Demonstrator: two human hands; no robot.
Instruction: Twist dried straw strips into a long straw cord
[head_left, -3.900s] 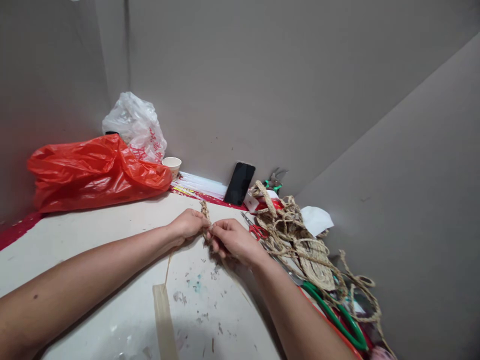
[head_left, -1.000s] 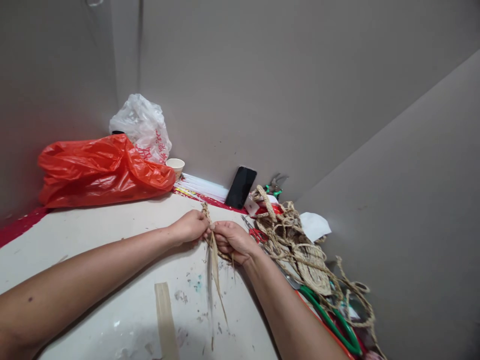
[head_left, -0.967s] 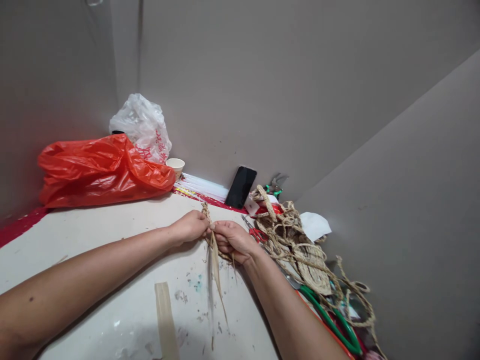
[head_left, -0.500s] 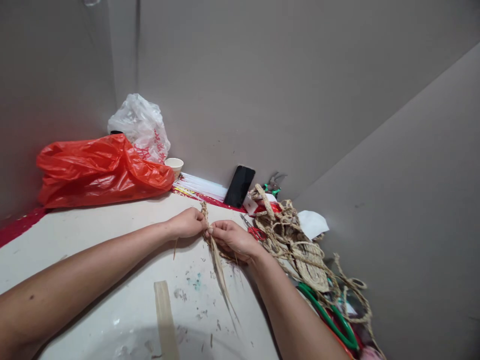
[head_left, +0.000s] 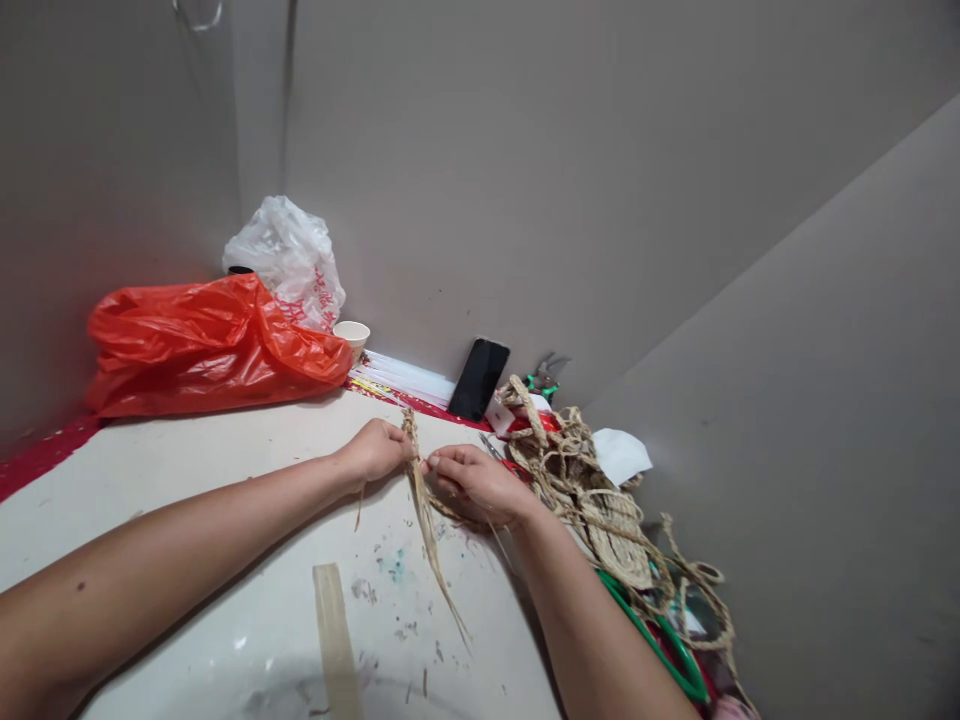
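Observation:
My left hand (head_left: 381, 450) is closed around a short straw braid (head_left: 409, 425), whose top end sticks up past the fingers. Loose pale straw strands (head_left: 427, 530) hang from the braid toward the table's front. Just to the right, my right hand (head_left: 476, 480) pinches thumb and forefinger together beside the braid. A thin strand trails below that hand, so it seems to hold one straw strand; the fingertips are too small to see clearly. Part of a braided cord (head_left: 454, 515) lies under the right hand.
Right of my hands lie a heap of braided straw cord (head_left: 577, 470), scissors (head_left: 491, 447), pliers (head_left: 547, 372) and a green-handled tool (head_left: 667, 645). A phone (head_left: 480, 380) leans on the wall. Behind are a paper cup (head_left: 351, 335), a red bag (head_left: 217, 350) and tape (head_left: 336, 640).
My right hand has drawn slightly right, away from the braid, opening a small gap. My left hand keeps its hold. The whole view has shifted a little.

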